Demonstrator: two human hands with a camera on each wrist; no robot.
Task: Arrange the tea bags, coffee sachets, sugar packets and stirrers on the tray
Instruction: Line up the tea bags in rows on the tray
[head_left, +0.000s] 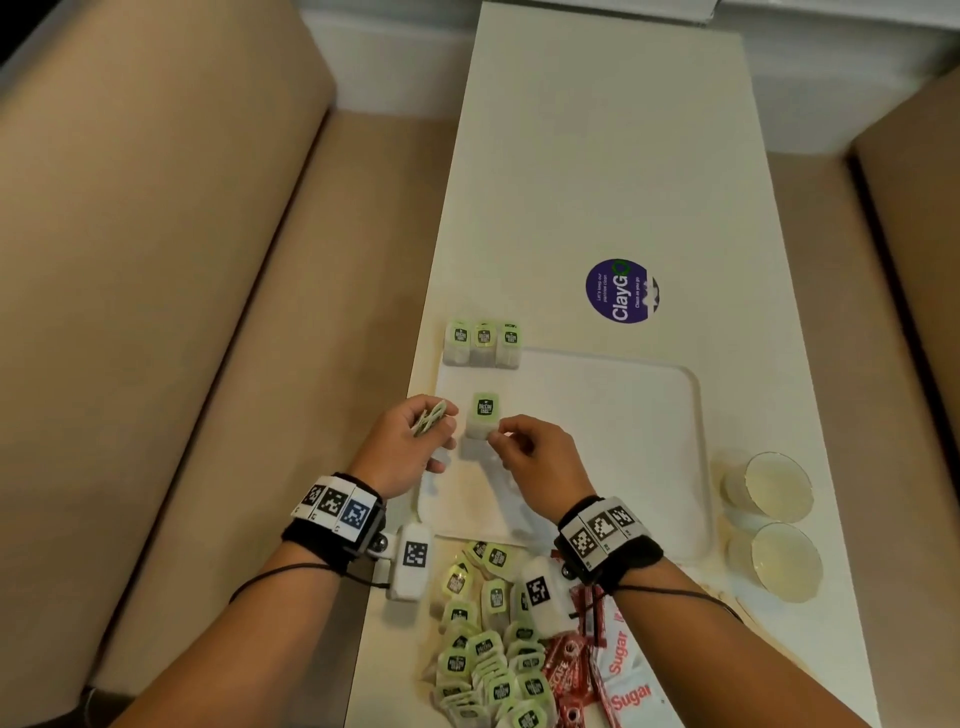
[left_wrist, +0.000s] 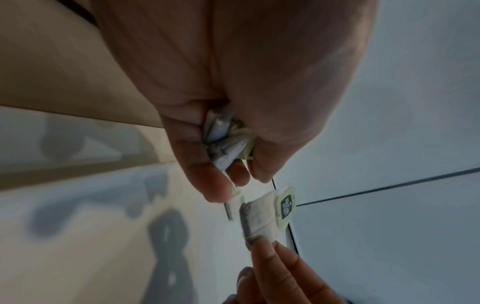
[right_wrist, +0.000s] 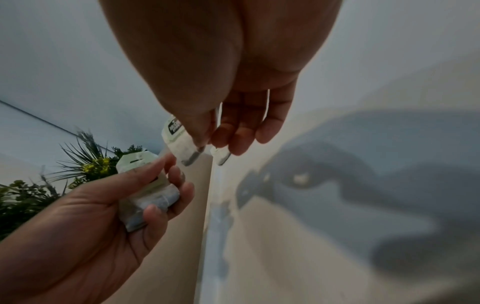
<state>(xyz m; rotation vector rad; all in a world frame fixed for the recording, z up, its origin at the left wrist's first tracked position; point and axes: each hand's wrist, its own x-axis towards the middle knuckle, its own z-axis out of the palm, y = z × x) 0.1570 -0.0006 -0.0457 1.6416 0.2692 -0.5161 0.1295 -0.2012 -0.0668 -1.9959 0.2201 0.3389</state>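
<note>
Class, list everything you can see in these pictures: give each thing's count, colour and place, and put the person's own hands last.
Tray: one, white, on the table, mid-frame.
Table: one, white, between beige seats.
Row of tea bags: three, green-tagged, at the tray's far left corner.
Single tea bag: one, green-tagged, over the tray, pinched by the right hand.
Pile of tea bags: many, green-tagged, on the table's near end.
Coffee sachets: several, red, beside the pile.
Sugar packets: at least two, white with red lettering, near edge.
Cups: two, pale, right of the tray.
Sticker: one, purple, beyond the tray.
Left hand: holds a small bundle of tea bags.
Right hand: pinches the single tea bag.
</note>
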